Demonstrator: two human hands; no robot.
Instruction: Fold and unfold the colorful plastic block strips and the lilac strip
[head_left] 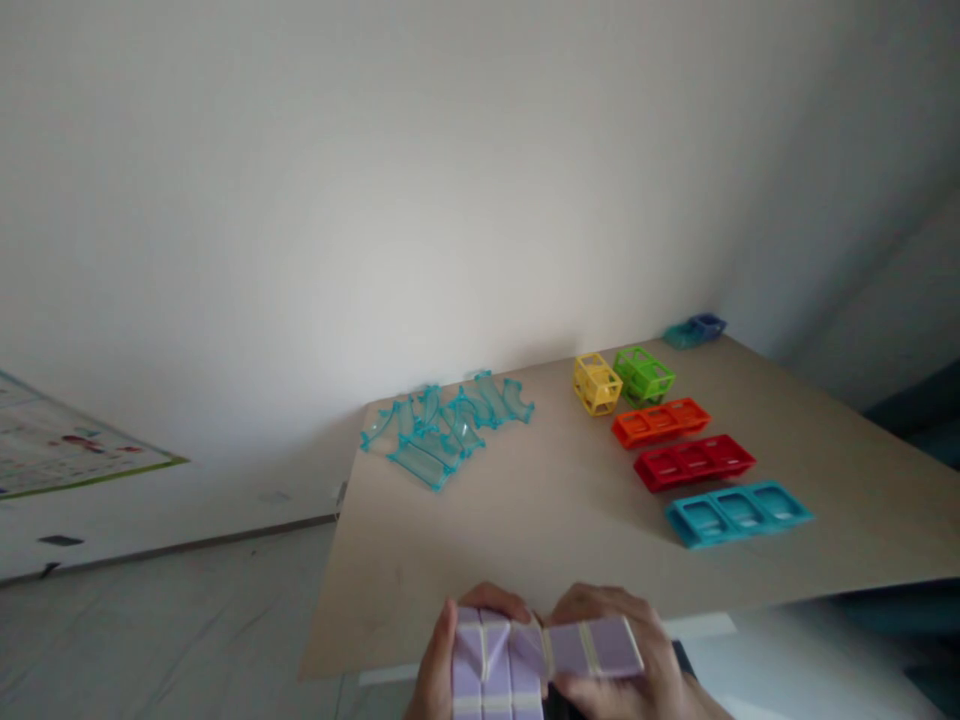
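Near the bottom middle of the head view, both hands hold a lilac twist puzzle [491,670] of wedge-like segments with cream seams. It is bent: a blocky part on the left, a straight arm sticking out to the right. My left hand [439,665] is closed around the left part, fingers over its top edge and thumb side along its left face. My right hand [637,640] grips the straight arm, with fingers behind it and the thumb below. The lower end of the puzzle is cut off by the frame edge.
On the wooden table [525,530] lie clear teal track-like pieces [427,450] at back left. To the right are a yellow frame block [597,385], a green one [645,375], and orange [660,422], red [695,462] and blue [739,513] three-window pieces. Blue pieces [705,325] sit in the far corner.
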